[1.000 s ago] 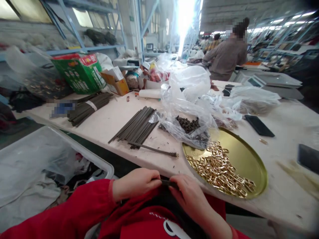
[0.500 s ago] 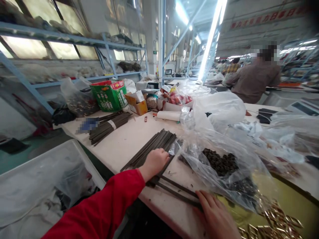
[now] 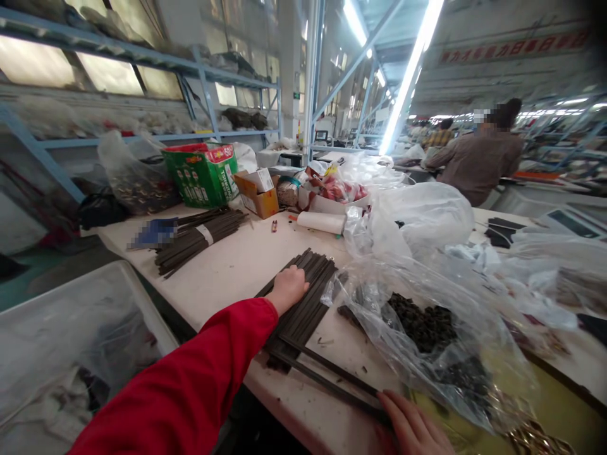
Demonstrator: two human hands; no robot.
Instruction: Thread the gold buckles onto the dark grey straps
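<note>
My left hand (image 3: 290, 287), in a red sleeve, rests on a flat pile of dark narrow straps (image 3: 308, 297) on the pale table (image 3: 237, 265). Its fingers curl down onto the straps; I cannot tell whether they grip one. My right hand (image 3: 413, 430) lies at the bottom edge with fingers stretched out flat, touching the end of two loose dark straps (image 3: 332, 376) that run along the table's near edge. A clear plastic bag with small dark parts (image 3: 422, 325) lies just right of the pile. Beneath it shows a gold round tray (image 3: 564, 398) with gold buckles (image 3: 535, 436).
A second strap bundle (image 3: 199, 235), a green carton (image 3: 202, 174), a small cardboard box (image 3: 258, 193) and a white roll (image 3: 322, 221) stand farther back. More plastic bags (image 3: 422, 215) fill the right. A white bin (image 3: 71, 341) sits left of me. A person (image 3: 478, 158) works at another table behind.
My left hand slid a little farther up the strap pile. The view shifted slightly and my right hand sank lower in the frame. One second ago both hands held a strap at my lap.
</note>
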